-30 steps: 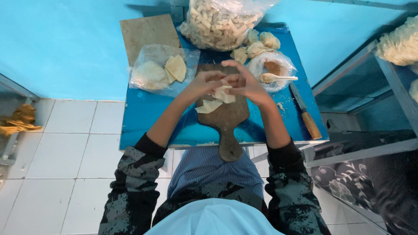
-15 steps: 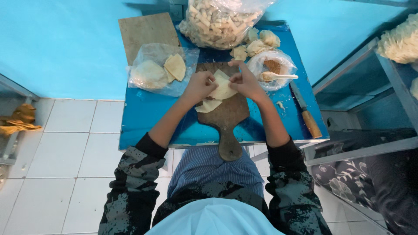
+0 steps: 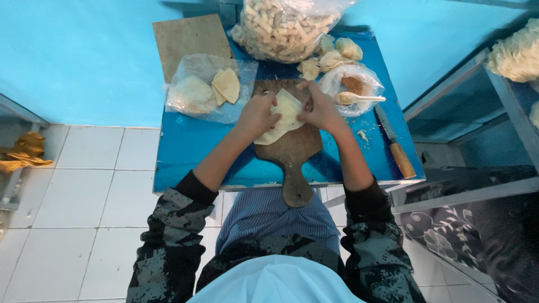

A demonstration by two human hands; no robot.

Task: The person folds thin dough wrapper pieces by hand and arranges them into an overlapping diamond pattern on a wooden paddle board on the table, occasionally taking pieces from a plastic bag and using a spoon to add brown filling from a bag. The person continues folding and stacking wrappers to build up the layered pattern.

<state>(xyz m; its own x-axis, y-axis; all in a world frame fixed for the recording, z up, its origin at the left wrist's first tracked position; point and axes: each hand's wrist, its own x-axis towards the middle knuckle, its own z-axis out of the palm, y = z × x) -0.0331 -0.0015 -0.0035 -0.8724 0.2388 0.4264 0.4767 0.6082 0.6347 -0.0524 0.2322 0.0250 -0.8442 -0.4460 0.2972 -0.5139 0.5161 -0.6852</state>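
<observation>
My left hand (image 3: 257, 114) and my right hand (image 3: 320, 106) both hold a pale dough wrapper (image 3: 287, 108) between them, folding it just above a wooden paddle-shaped cutting board (image 3: 292, 154). More flat wrappers (image 3: 269, 134) lie on the board under my left hand. The board rests on a small blue table (image 3: 185, 151).
A clear bag of yellow wrappers (image 3: 205, 90) lies left of the board, in front of a square wooden board (image 3: 188, 36). Behind are a big bag of pale pieces (image 3: 283, 25), folded dumplings (image 3: 331, 56), a bag of brown filling with a spoon (image 3: 355, 98), and a wooden-handled knife (image 3: 396, 143).
My hands have lifted the wrapper off the stack and moved it slightly away from me, pressing its edges together.
</observation>
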